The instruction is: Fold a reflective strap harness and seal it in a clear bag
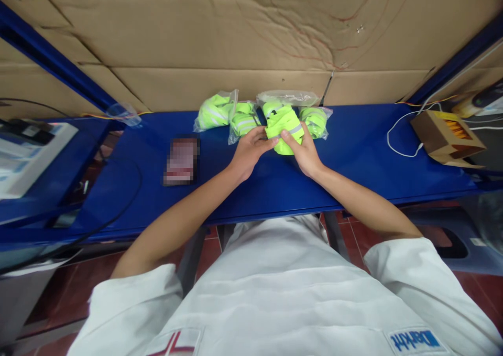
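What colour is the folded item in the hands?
Neon yellow-green with a grey reflective stripe, folded item, seen in the head view.

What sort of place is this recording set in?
Probably a small packing workstation: both hands fold a neon-yellow garment on a blue bench, bagged ones behind, cardboard backing.

Left hand point(250, 151) and right hand point(304, 152) together, fingers pinching
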### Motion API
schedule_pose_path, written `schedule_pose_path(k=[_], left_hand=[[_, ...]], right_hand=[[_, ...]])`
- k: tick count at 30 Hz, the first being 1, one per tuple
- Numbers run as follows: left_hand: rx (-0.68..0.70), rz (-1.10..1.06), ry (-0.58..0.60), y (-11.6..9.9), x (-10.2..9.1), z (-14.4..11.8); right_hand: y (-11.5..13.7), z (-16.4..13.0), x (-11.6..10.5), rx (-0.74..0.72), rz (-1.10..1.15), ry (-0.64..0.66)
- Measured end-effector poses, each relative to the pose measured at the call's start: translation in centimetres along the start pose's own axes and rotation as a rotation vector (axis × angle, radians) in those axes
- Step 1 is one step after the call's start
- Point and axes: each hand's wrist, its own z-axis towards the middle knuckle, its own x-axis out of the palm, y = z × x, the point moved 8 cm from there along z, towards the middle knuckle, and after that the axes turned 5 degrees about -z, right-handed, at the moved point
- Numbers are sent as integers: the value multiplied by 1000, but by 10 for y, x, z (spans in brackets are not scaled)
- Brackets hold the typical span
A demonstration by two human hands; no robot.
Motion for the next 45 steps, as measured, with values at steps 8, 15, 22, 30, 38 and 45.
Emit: schedule_pose_path(k=[8,15,22,30,38,45], left_hand=[[75,33,81,-8,5,14],[451,615,61,-52,42,65],[395,1259,110,-54,46,119],[357,1582,282,-62,16,33],[450,1465,548,-34,54,14],[363,1496,651,-22,48,35]], right_hand=[[16,8,-12,-63,-46,42],[11,40,-72,-84,-170,-231],[-12,76,-149,-8,-105,-330],[-19,71,-113,108,171,-53],[-22,60,-82,162,190,44],[-20,61,-99,189,266,-1]])
